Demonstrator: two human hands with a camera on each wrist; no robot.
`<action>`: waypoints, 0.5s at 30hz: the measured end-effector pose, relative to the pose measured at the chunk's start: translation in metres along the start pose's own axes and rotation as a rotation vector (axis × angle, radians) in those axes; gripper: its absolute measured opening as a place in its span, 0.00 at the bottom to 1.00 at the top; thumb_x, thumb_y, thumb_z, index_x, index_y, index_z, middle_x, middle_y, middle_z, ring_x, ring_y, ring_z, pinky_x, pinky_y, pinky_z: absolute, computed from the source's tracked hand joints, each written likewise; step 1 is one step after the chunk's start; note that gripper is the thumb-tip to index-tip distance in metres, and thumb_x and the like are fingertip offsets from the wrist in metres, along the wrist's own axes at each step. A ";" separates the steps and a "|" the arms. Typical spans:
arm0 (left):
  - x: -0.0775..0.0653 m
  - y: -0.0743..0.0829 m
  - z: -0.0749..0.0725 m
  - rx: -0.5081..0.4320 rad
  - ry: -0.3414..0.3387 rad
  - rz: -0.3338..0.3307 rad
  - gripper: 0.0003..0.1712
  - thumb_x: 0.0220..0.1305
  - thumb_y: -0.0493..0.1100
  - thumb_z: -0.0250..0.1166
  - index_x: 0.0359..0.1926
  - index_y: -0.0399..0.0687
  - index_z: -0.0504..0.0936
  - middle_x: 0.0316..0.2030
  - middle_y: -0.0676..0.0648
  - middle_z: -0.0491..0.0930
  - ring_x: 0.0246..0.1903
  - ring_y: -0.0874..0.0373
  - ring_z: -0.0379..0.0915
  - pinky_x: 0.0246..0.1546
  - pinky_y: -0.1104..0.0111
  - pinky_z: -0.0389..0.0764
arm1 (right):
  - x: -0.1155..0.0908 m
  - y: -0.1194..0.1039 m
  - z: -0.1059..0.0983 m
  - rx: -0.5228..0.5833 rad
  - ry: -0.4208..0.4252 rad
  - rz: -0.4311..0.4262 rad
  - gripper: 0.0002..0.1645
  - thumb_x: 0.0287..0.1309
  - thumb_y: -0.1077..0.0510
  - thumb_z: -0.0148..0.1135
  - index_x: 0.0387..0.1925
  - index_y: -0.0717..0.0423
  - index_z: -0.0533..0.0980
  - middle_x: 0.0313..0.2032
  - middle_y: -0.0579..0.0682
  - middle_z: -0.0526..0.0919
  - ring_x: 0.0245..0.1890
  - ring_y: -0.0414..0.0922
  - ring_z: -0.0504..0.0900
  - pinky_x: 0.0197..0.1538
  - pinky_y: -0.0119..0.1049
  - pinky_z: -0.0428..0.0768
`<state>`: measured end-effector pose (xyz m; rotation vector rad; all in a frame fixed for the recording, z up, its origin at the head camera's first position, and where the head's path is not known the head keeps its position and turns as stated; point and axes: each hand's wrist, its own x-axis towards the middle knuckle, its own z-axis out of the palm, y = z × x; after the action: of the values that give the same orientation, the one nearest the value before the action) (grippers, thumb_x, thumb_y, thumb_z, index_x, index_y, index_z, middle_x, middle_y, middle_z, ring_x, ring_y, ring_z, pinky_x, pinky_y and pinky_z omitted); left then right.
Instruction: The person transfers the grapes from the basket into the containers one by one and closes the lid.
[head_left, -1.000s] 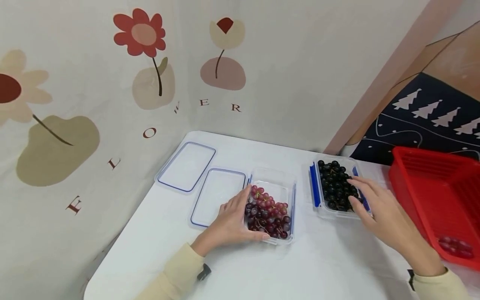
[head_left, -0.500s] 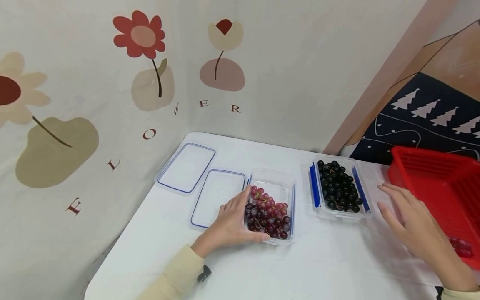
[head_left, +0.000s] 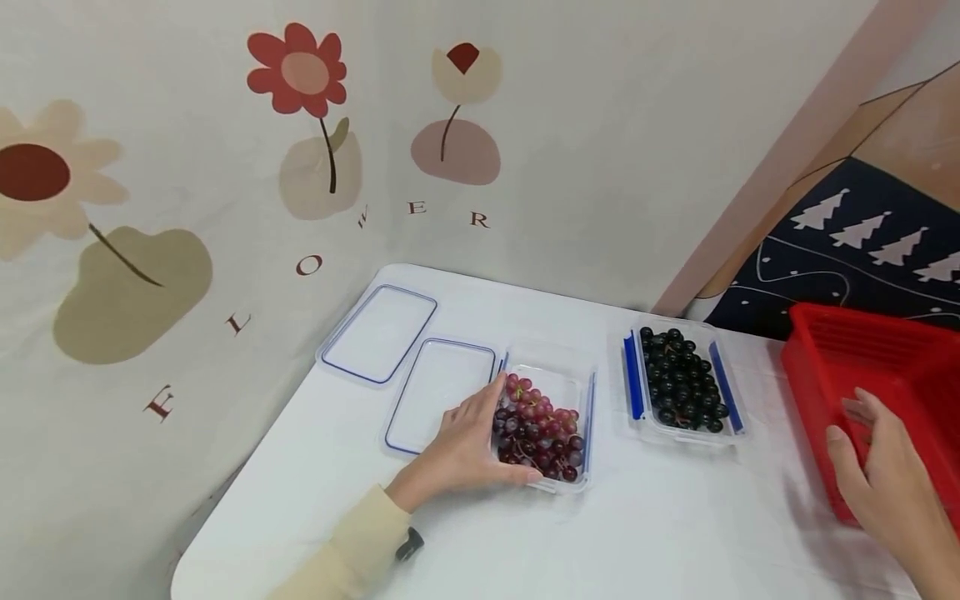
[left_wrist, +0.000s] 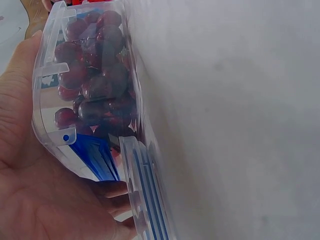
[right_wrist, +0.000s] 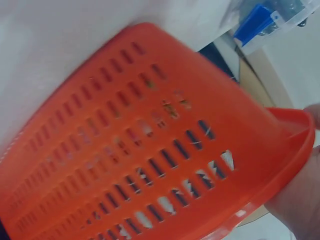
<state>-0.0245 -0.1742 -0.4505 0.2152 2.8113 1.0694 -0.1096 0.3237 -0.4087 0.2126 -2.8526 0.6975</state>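
Clear snap-lock container (head_left: 591,429), landmark: holds pinkish-red grapes (head_left: 542,407) and dark-red grapes (head_left: 536,446). Left hand (head_left: 465,446) around its near-left corner: thumb along near wall, fingers along left wall, grip moderately wide. Blue-rimmed lid (head_left: 438,392): just left of container. Second blue-rimmed lid (head_left: 380,333): farther left. Clear box (head_left: 686,436) of black grapes (head_left: 682,379): right of container, apart. Red slotted basket (head_left: 813,408): far right of container; right hand (head_left: 888,479) at its rim, thumb and fingers apart, contact uncertain.
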 end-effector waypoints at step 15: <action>-0.003 -0.007 -0.006 -0.037 0.059 -0.022 0.87 0.47 0.78 0.82 0.90 0.54 0.35 0.87 0.41 0.46 0.83 0.36 0.46 0.77 0.33 0.50 | 0.027 0.028 -0.010 0.029 -0.002 -0.086 0.34 0.83 0.65 0.45 0.79 0.81 0.51 0.64 0.87 0.64 0.62 0.83 0.64 0.67 0.81 0.58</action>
<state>-0.0228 -0.1837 -0.4500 0.1506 2.8358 1.1404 -0.1390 0.3502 -0.4061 0.3387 -2.8179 0.7222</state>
